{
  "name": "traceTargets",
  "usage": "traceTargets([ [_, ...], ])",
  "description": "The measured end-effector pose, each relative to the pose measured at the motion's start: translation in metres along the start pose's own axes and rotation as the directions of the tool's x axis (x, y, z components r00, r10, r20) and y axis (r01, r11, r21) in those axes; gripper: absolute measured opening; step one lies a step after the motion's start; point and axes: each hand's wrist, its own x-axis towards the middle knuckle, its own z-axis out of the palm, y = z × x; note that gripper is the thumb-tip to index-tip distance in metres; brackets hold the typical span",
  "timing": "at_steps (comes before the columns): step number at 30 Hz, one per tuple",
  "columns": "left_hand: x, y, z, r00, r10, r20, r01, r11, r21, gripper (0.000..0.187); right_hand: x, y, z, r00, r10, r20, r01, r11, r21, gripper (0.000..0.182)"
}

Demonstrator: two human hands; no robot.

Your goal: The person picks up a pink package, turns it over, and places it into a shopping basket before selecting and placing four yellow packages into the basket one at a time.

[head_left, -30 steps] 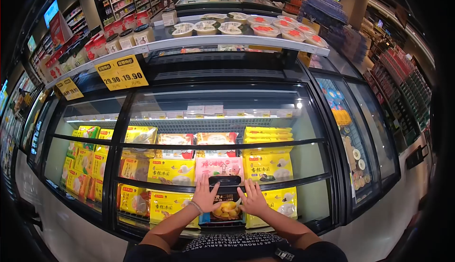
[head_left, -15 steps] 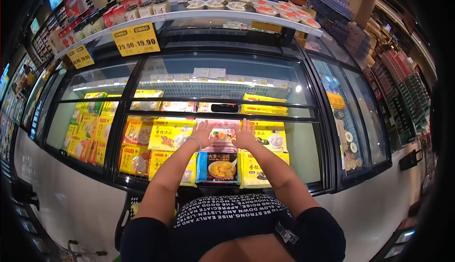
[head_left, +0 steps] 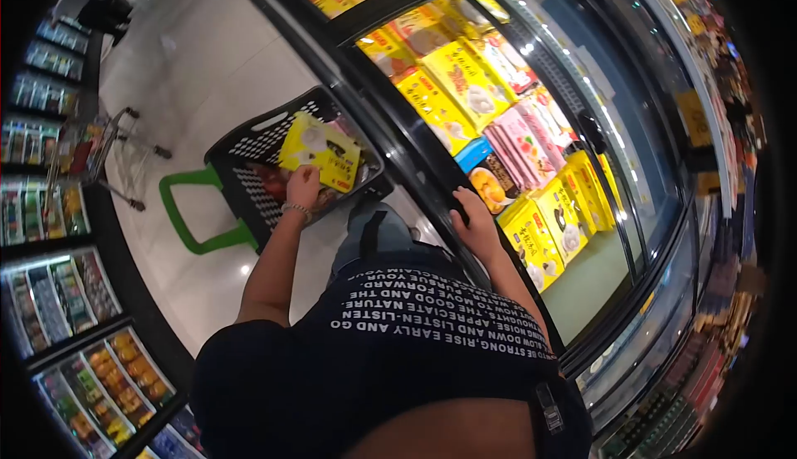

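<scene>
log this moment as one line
left hand: curled at yellow bag, grip unclear | yellow bag: in or just above basket | right hand: loosely open by freezer edge

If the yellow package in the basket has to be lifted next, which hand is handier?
Probably the left hand: it's right at the yellow package in the black basket. The right hand is over by the freezer.
</scene>
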Motion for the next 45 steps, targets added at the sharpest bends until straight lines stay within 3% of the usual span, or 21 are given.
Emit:
traceTargets([
  [2, 0.009, -0.047, -0.01, 0.989, -0.147, 0.009, 0.146, 0.988, 0.055, 0.03, 0.002, -0.016, 0.013, 0.996, 0.086, 0.03, -0.082, 0.99, -0.114, 0.032],
  [4, 0.015, -0.082, -0.013, 0.962, -0.271, 0.024, 0.269, 0.961, 0.059, 0.034, 0.001, -0.021, 0.022, 1.0, 0.007, 0.021, -0.003, 0.985, -0.175, 0.03],
  [6, 0.024, -0.107, -0.015, 0.882, -0.439, 0.17, 0.454, 0.889, -0.059, 0.035, 0.005, -0.027, 0.029, 0.997, 0.007, 0.079, 0.014, 0.962, -0.272, 0.03],
  [8, 0.049, -0.17, 0.005, 0.884, -0.442, 0.151, 0.457, 0.886, -0.079, 0.037, 0.012, -0.028, 0.037, 0.995, 0.033, 0.09, -0.004, 0.95, -0.311, 0.032],
  [10, 0.063, -0.178, 0.007, 0.854, -0.498, 0.154, 0.514, 0.852, -0.097, 0.04, 0.025, -0.028, 0.045, 0.995, 0.051, 0.085, -0.019, 0.94, -0.341, 0.034],
  [14, 0.112, -0.197, 0.014, 0.905, -0.424, 0.001, 0.424, 0.904, -0.05, 0.035, 0.058, -0.034, 0.054, 0.99, 0.088, 0.113, -0.042, 0.933, -0.358, 0.035],
  [15, 0.12, -0.173, 0.002, 0.889, -0.457, 0.036, 0.457, 0.889, 0.023, 0.044, 0.065, -0.034, 0.057, 0.987, 0.112, 0.113, -0.065, 0.932, -0.356, 0.035],
  [22, 0.224, -0.213, 0.023, 0.959, -0.252, 0.131, 0.196, 0.922, 0.335, 0.056, 0.079, -0.033, 0.076, 0.976, 0.21, 0.055, -0.156, 0.857, -0.492, 0.038],
  [26, 0.266, -0.236, 0.043, 0.828, -0.407, 0.386, 0.203, 0.859, 0.469, 0.069, 0.086, -0.048, 0.09, 0.975, 0.223, 0.011, -0.183, 0.825, -0.534, 0.038],
  [27, 0.267, -0.235, 0.045, 0.808, -0.407, 0.426, 0.187, 0.863, 0.469, 0.074, 0.088, -0.052, 0.093, 0.975, 0.221, 0.039, -0.164, 0.82, -0.548, 0.037],
  [31, 0.266, -0.229, 0.055, 0.886, -0.35, 0.303, 0.109, 0.794, 0.598, 0.079, 0.088, -0.062, 0.103, 0.97, 0.227, 0.09, -0.154, 0.855, -0.495, 0.035],
  [34, 0.265, -0.227, 0.053, 0.876, -0.317, 0.362, 0.016, 0.771, 0.637, 0.08, 0.082, -0.069, 0.11, 0.945, 0.317, 0.083, -0.254, 0.869, -0.424, 0.035],
  [37, 0.267, -0.227, 0.052, 0.831, -0.291, 0.473, -0.005, 0.847, 0.531, 0.078, 0.076, -0.062, 0.117, 0.909, 0.382, 0.164, -0.303, 0.879, -0.368, 0.034],
  [43, 0.232, -0.151, 0.051, 0.856, -0.219, 0.469, -0.072, 0.847, 0.527, 0.058, 0.092, -0.07, 0.13, 0.855, 0.394, 0.338, -0.288, 0.902, -0.322, 0.031],
  [45, 0.21, -0.144, 0.066, 0.908, -0.086, 0.41, -0.159, 0.835, 0.528, 0.05, 0.101, -0.079, 0.133, 0.849, 0.332, 0.411, -0.221, 0.93, -0.294, 0.031],
])
